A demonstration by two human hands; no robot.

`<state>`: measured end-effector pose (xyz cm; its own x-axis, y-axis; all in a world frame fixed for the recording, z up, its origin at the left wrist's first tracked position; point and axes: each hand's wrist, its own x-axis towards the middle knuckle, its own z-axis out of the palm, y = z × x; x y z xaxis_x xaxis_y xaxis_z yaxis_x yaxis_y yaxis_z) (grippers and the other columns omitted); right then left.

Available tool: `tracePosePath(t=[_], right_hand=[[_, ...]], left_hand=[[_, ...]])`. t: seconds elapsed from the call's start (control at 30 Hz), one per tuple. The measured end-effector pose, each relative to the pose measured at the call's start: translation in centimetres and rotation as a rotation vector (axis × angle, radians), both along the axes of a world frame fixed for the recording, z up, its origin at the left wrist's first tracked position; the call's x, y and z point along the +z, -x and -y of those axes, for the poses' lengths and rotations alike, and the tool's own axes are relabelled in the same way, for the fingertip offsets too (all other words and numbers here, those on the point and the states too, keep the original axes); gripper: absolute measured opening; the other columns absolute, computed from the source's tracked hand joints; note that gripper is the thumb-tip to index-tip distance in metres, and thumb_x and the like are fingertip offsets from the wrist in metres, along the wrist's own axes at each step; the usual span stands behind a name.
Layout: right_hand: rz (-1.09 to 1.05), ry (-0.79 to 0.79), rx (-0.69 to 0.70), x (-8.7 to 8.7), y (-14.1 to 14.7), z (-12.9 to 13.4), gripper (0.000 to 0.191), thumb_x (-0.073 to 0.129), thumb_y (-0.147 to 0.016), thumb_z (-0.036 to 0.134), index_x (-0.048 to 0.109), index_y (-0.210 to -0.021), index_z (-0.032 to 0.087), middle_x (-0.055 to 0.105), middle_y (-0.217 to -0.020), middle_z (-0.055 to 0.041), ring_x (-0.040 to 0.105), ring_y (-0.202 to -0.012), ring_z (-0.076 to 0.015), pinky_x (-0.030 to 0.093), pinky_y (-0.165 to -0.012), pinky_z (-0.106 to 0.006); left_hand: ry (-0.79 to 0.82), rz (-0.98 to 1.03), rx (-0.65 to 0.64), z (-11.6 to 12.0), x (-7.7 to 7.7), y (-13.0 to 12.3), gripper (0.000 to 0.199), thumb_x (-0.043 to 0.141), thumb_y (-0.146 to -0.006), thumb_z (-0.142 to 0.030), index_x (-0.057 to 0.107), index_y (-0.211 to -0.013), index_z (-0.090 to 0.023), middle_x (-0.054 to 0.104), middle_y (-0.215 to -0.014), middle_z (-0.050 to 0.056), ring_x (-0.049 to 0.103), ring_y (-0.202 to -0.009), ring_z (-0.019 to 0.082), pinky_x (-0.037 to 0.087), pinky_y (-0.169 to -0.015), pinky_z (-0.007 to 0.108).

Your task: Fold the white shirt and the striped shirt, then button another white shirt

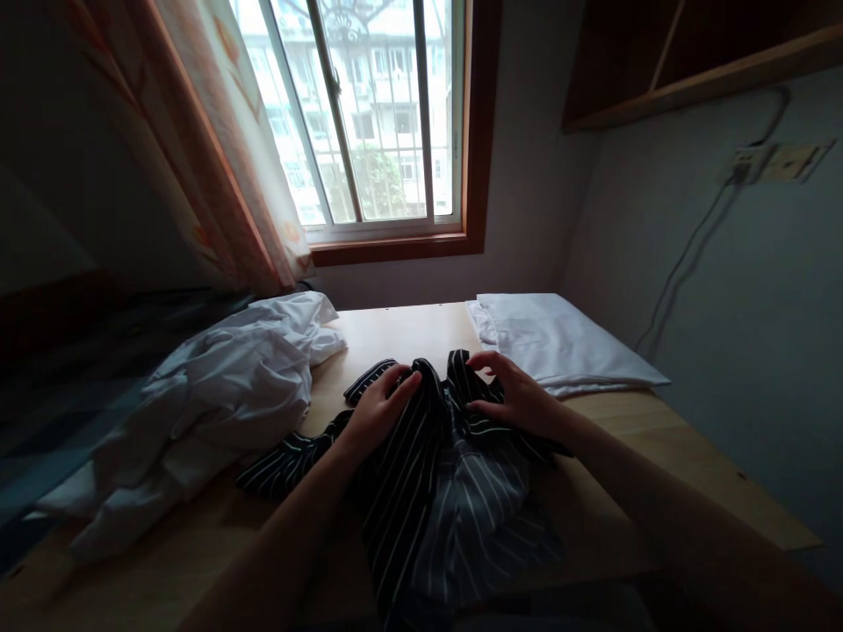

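A black shirt with thin white stripes (401, 491) lies bunched at the table's near middle, its greyer inner side (480, 500) showing on the right. My left hand (378, 408) is closed on the cloth near the top of the shirt, thumb and fingers pinching a raised fold. At the upright fold on the right, my right hand (510, 395) has its thumb and index finger spread apart. Its index fingertip seems to touch the cloth edge. One sleeve (290, 461) stretches left under my left forearm. The shirt's lower end runs toward me, out of view.
On the wooden table (401, 329), a crumpled heap of white cloth (224, 386) lies at left and a folded white cloth (546, 342) at back right. A curtain (230, 158) hangs beside the window (375, 132). A plugged-in cord (685, 263) runs down the right wall.
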<state>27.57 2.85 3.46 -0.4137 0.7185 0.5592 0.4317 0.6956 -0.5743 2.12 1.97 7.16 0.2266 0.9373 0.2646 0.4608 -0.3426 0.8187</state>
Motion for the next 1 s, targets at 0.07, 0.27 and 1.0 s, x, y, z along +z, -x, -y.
tracePosePath(t=[0.07, 0.27, 1.0], right_hand=[[0.038, 0.063, -0.071, 0.0, -0.1, 0.2, 0.08, 0.078, -0.074, 0.037, 0.038, -0.143, 0.03, 0.055, -0.128, -0.0109, 0.056, -0.116, -0.0285, 0.047, -0.098, -0.048], [0.042, 0.356, -0.1, -0.3, 0.3, 0.2, 0.091, 0.075, -0.076, 0.035, 0.026, -0.152, 0.025, 0.064, -0.099, -0.0051, 0.064, -0.087, -0.0223, 0.05, -0.086, -0.042], [-0.471, 0.968, 0.301, -0.1, 0.0, -0.1, 0.063, 0.055, -0.077, 0.079, 0.073, -0.088, 0.019, 0.067, -0.074, -0.0021, 0.061, -0.072, -0.0167, 0.051, -0.068, -0.029]], left_hand=[[0.011, -0.043, 0.025, 0.1, 0.0, -0.1, 0.052, 0.048, -0.084, -0.068, 0.064, -0.093, -0.019, 0.07, -0.093, 0.006, 0.064, -0.09, 0.027, 0.049, -0.083, 0.037], [0.164, -0.204, -0.043, 0.8, -1.3, -1.0, 0.057, 0.055, -0.079, -0.07, 0.069, -0.097, -0.018, 0.073, -0.102, 0.01, 0.066, -0.097, 0.032, 0.05, -0.087, 0.041], [-0.025, 0.468, 0.129, 0.5, 3.6, -3.0, 0.042, 0.066, -0.079, -0.05, 0.067, -0.108, -0.02, 0.073, -0.104, 0.004, 0.064, -0.103, 0.026, 0.051, -0.092, 0.036]])
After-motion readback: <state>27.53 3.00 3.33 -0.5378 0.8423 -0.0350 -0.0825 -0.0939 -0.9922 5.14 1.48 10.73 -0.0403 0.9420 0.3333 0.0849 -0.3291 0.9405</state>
